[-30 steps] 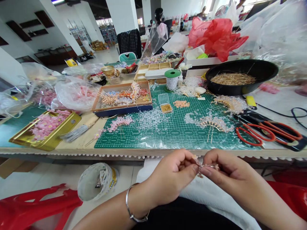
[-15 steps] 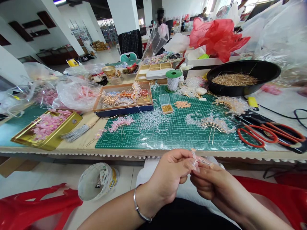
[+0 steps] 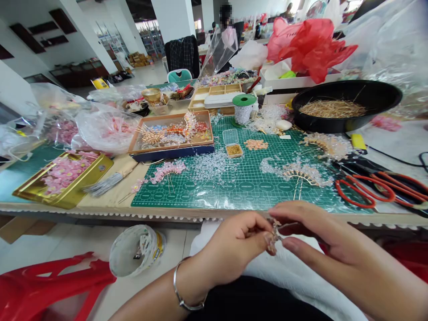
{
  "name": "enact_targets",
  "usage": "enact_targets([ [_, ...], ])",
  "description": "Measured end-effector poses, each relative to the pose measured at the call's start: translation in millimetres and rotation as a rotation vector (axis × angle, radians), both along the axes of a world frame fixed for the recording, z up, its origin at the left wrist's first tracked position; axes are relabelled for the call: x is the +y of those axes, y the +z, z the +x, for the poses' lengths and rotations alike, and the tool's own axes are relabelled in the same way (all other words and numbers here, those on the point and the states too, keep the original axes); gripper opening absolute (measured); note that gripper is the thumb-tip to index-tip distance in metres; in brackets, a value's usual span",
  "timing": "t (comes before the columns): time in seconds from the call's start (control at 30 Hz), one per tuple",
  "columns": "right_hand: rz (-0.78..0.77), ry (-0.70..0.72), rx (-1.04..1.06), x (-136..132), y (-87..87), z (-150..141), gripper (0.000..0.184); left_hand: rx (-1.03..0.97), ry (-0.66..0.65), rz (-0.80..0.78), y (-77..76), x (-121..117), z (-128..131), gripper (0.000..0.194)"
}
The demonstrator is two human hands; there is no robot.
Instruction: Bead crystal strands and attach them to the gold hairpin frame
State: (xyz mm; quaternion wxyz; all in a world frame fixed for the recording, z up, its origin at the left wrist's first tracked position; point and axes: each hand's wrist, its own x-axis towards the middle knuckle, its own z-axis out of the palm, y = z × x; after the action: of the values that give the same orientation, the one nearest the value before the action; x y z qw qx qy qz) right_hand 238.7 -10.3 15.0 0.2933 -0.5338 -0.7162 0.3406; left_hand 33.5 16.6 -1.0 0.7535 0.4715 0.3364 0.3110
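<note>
Over my lap, in front of the table edge, my left hand [image 3: 236, 245] pinches a small beaded sprig [image 3: 274, 237] of clear and peach pieces between thumb and forefinger. Its fine wires are too small to make out. Close on the sprig's right side is my right hand [image 3: 329, 238], thumb and forefinger apart; any light touch is unclear. On the green cutting mat [image 3: 214, 196] beyond lie loose clear beads [image 3: 212, 168], a pink beaded hairpin [image 3: 168, 171], a clear beaded hair comb [image 3: 301, 175], peach pieces [image 3: 256, 144] and a small box of gold beads [image 3: 233, 150].
Red-handled scissors [image 3: 364, 191] lie at the right, below a black basin [image 3: 347, 122]. A gold tin [image 3: 90, 180] of pink flowers and a tray [image 3: 172, 151] of hair ornaments stand left. A bucket [image 3: 133, 254] and red stool [image 3: 56, 285] are below.
My right hand has drawn back to the right, its thumb and forefinger spreading from the sprig. The sprig has turned more upright in my left hand. The view has shifted slightly.
</note>
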Motion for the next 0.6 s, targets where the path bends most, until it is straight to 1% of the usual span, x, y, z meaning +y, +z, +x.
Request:
enact_targets([
  [0.03,0.032,0.034,-0.015,2,2.8,-6,0.027,0.025,0.0,0.032,-0.8,-1,0,0.02],
  [0.1,0.073,0.052,-0.027,6,3.1,-17,0.019,0.079,0.015,0.068,-3.1,-1,0,0.017],
  [0.2,0.117,0.03,-0.033,9,-4.2,-23,0.016,0.085,0.013,0.048,-8.3,-1,-3,0.015],
  [0.3,0.062,0.018,-0.005,18,-9.1,-18,0.02,0.012,0.018,-0.007,-13.6,0,-8,0.02],
  [0.37,0.021,-0.024,0.011,33,-8.5,-11,0.028,-0.05,0.027,-0.07,-16.6,1,-10,0.027],
  [0.4,0.029,-0.053,-0.011,44,-7.8,-9,0.03,-0.078,0.035,-0.101,-18.1,2,-11,0.029],
  [0.47,0.123,-0.065,-0.172,69,-7.6,-6,0.029,-0.128,0.058,-0.163,-20.9,4,-13,0.03],
  [0.5,0.186,-0.038,-0.286,83,-8.7,-6,0.027,-0.16,0.077,-0.203,-22.4,6,-14,0.029],
  [0.53,0.242,0.019,-0.394,97,-10.7,-9,0.025,-0.199,0.1,-0.251,-24.0,8,-16,0.027],
  [0.6,0.315,0.155,-0.535,121,-17.5,-18,0.025,-0.283,0.137,-0.354,-27.2,12,-22,0.023],
])
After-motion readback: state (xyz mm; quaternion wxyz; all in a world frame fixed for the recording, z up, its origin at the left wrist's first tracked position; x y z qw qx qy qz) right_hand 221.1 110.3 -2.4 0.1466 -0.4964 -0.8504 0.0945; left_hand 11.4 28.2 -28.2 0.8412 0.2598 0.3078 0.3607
